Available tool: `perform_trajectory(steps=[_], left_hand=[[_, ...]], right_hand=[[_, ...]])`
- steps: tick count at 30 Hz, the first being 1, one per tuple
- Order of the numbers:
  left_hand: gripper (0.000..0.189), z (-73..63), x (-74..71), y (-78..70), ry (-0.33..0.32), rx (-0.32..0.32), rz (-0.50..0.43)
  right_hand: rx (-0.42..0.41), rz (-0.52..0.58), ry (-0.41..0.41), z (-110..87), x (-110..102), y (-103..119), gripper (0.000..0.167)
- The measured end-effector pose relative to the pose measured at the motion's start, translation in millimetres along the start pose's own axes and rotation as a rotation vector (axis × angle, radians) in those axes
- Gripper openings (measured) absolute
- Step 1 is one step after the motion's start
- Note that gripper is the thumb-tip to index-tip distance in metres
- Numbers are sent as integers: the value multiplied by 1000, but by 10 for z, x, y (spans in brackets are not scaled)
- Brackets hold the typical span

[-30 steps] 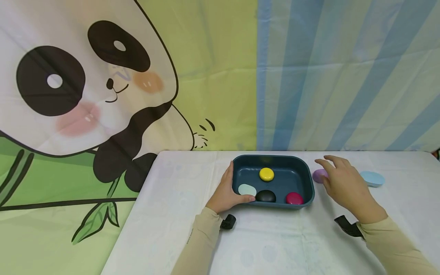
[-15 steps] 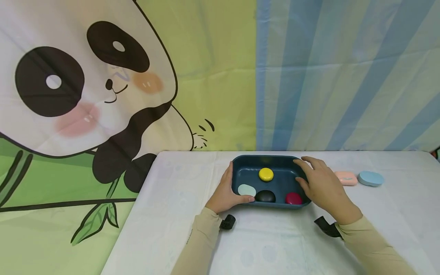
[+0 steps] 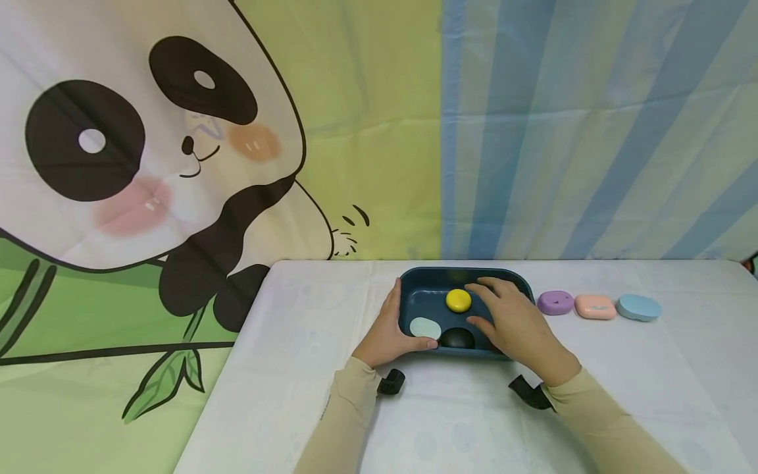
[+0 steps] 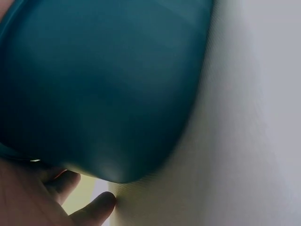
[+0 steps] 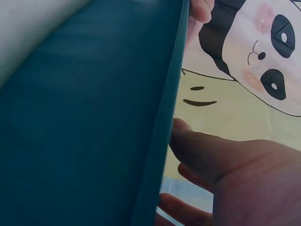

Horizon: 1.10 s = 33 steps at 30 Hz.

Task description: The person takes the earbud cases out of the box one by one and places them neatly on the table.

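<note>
A dark blue rectangular tray (image 3: 435,281) with rounded corners stands on the white cloth. My left hand (image 3: 386,336) grips its left end, thumb over the front rim; the left wrist view shows its outer wall (image 4: 108,84) close up. My right hand (image 3: 521,326) is over the tray's right half, thumb and fingers apart, fingertips beside a glossy yellow round piece (image 3: 458,301). Seen from the right wrist, that hand (image 5: 235,169) shows beyond the rim. A pale mint oval piece (image 3: 425,328) and a black one (image 3: 458,338) lie along the front wall. The red piece is hidden behind my right hand.
Right of the tray sit a purple rounded piece (image 3: 555,303), a peach rounded block (image 3: 595,307) and a light blue oval piece (image 3: 639,307), in a row. Behind the table hangs a printed panda cloth (image 3: 367,131).
My right hand has moved left from above the purple piece, across the tray's right wall, to beside the yellow piece. It now covers the red piece. My left hand keeps its grip.
</note>
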<state>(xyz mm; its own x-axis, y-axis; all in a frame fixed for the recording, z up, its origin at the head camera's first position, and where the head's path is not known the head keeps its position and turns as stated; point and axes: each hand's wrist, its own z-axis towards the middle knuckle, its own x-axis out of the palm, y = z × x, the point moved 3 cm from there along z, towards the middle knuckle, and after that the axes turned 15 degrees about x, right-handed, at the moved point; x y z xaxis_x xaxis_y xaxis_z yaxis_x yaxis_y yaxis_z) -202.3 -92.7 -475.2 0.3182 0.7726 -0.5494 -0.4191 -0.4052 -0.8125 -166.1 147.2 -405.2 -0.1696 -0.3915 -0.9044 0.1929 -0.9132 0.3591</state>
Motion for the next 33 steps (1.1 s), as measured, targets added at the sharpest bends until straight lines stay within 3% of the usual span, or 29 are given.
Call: perform_trajectory(steps=[15, 25, 33], left_hand=[[136, -16, -17, -18, 7, 36, -14], [135, -8, -15, 1, 18, 37, -29], [136, -18, -30, -1, 27, 34, -32]], right_hand=[[-63, 72, 80, 107, 217, 264, 56], [-140, 38, 217, 197, 376, 412, 59], [-203, 41, 264, 253, 471, 521, 55]])
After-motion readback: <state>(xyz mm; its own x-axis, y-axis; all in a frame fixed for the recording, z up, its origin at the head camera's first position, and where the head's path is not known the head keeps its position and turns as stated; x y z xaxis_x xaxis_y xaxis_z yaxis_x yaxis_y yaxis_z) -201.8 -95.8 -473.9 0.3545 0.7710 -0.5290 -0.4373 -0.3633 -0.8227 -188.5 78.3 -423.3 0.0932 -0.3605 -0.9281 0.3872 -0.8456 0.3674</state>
